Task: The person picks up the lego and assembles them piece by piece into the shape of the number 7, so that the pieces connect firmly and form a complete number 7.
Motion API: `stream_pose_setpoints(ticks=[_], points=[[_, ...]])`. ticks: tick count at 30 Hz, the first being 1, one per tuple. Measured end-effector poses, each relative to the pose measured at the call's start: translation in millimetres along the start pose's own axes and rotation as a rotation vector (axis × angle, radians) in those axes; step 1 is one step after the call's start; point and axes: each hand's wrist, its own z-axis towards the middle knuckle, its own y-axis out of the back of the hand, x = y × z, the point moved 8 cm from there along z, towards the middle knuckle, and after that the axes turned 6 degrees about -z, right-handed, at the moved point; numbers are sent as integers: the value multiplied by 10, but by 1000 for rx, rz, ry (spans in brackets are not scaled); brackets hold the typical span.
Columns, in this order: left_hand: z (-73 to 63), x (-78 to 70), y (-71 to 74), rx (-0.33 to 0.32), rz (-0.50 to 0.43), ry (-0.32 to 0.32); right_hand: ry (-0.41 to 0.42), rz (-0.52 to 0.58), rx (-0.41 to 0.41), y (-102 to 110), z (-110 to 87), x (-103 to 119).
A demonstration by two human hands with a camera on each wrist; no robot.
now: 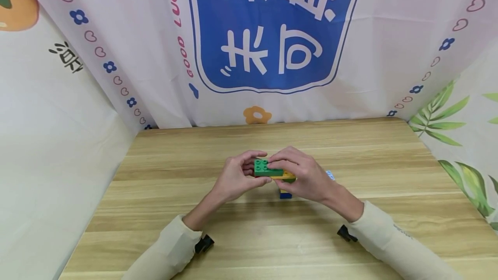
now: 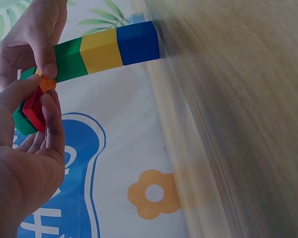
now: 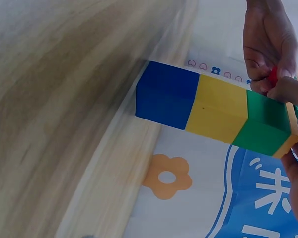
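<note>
A tower of blocks stands upright on the table, with a blue block at the bottom, a yellow block above it and a green block higher still. Across its top lies an orange-yellow plate, overhanging to the left. A flat green studded brick sits on that plate, and a red brick is beneath its left end. My left hand pinches the red brick between thumb and fingers. My right hand grips the green studded brick and plate from the right, partly hiding them.
A small light-blue patterned piece lies behind the right hand. Black clips hang at both cuffs. The wooden table meets a printed curtain at its back edge.
</note>
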Motion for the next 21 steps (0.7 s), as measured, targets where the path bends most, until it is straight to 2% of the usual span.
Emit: stream_pose_setpoints(ticks=[10, 21], points=[[7, 12, 11, -7, 7, 6, 27, -32, -81, -2, -5, 5], [11, -7, 35, -3, 18, -1, -9, 8, -95, -8, 4, -32]])
